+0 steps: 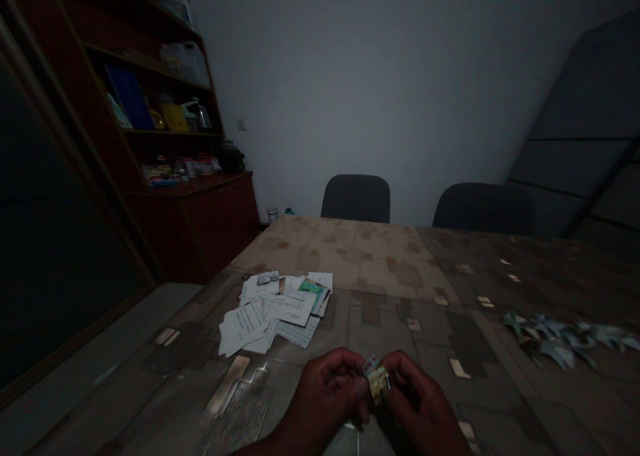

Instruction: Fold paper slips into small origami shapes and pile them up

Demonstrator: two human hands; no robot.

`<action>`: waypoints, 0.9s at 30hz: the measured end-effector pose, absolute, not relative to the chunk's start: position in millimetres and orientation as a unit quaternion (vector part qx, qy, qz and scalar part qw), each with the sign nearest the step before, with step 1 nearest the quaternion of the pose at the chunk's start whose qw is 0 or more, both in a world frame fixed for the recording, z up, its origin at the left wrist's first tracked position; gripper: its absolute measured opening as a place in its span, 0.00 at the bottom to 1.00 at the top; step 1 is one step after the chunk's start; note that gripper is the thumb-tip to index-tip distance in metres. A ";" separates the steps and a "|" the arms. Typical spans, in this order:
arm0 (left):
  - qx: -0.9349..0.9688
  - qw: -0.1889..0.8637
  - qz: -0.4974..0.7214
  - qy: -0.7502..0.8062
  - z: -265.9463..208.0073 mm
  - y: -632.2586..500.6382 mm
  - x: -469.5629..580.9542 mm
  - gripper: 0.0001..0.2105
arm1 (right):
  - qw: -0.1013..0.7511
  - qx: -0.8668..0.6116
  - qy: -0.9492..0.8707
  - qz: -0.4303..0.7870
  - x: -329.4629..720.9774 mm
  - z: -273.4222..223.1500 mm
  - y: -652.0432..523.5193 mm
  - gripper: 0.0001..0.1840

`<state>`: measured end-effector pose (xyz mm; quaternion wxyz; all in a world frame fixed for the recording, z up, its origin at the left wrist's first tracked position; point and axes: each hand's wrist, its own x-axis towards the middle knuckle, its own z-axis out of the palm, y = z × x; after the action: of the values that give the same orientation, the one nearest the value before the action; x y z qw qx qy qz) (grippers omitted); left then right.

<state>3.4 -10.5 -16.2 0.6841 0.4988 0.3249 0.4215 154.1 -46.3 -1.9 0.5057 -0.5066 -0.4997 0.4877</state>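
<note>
Both hands meet over the near edge of the table, pinching a small folded piece of printed paper (379,384) with yellowish and grey parts. My left hand (333,393) grips its left side between thumb and fingers. On the other side, my right hand (413,396) holds the paper's right edge, fingers curled. Beyond my left hand lies a loose pile of flat printed paper pieces (270,313), mostly white with text, one green. Far to the right sits a heap of folded paper pieces (565,339), pale and greenish.
A patterned cloth covers the table (350,243). Two dark chairs, one at the middle (356,198) and one at the right (483,207), stand at the far side. A reddish wooden cabinet (210,219) with filled shelves is at the left. The room is dim.
</note>
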 end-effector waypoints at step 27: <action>0.493 0.681 0.413 0.350 -7.9 -12.7 2.7 0.24 | 0.496 -0.507 -0.559 0.429 157.5 -14.3 -46.3 0.12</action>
<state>2.7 -12.7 -7.9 0.6810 0.4931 0.3502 0.4129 157.5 -46.3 -14.3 0.4960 -0.5065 -0.5595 0.4294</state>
